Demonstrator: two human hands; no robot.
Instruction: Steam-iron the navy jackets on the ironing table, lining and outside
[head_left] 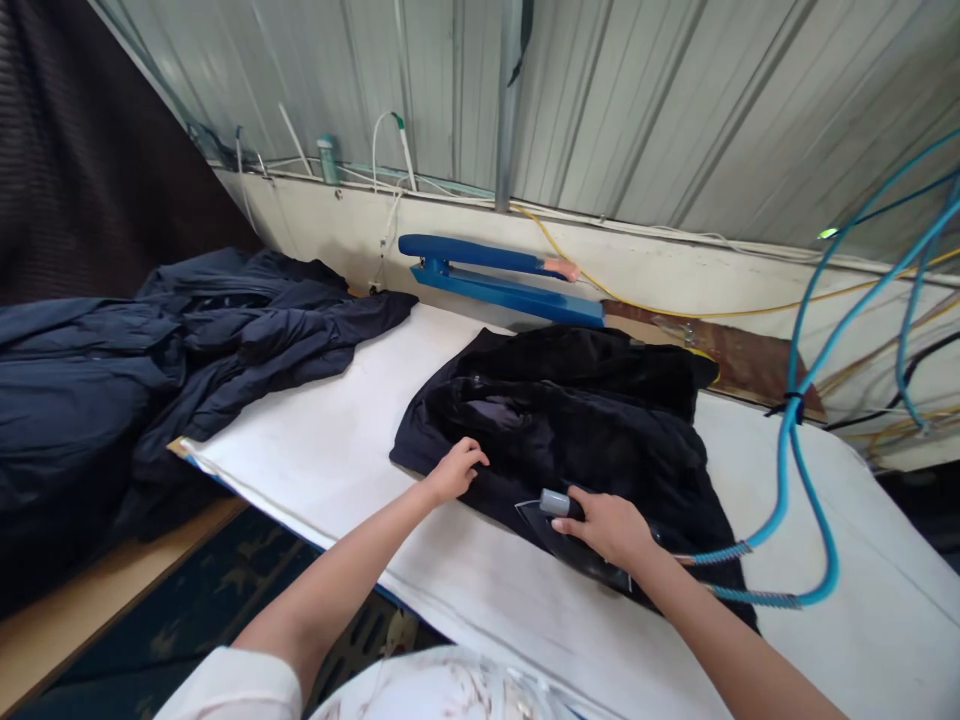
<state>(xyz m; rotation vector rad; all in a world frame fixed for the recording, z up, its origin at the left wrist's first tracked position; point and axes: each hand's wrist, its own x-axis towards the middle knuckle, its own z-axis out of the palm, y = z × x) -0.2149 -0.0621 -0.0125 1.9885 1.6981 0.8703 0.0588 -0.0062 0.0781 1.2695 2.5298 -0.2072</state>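
A black garment with a dark, plush-looking inside (600, 430) is spread on the white-covered ironing table (322, 440). My right hand (615, 530) is closed around the handle of a steam iron (559, 535), which rests along the near edge of the garment with its tip pointing left. Blue hoses (784, 470) run from the back of the iron up to the right. At the garment's near left edge is my left hand (454, 470), its fingers loosely bent and a little apart over the cloth, holding nothing that I can see.
Dark navy jackets (247, 320) lie heaped at the left, over the table's end and a wooden board (127, 565). A blue sleeve board (487, 275) stands against the back wall beside a brown plank (720, 360). A yellow cable (675, 315) runs along the wall.
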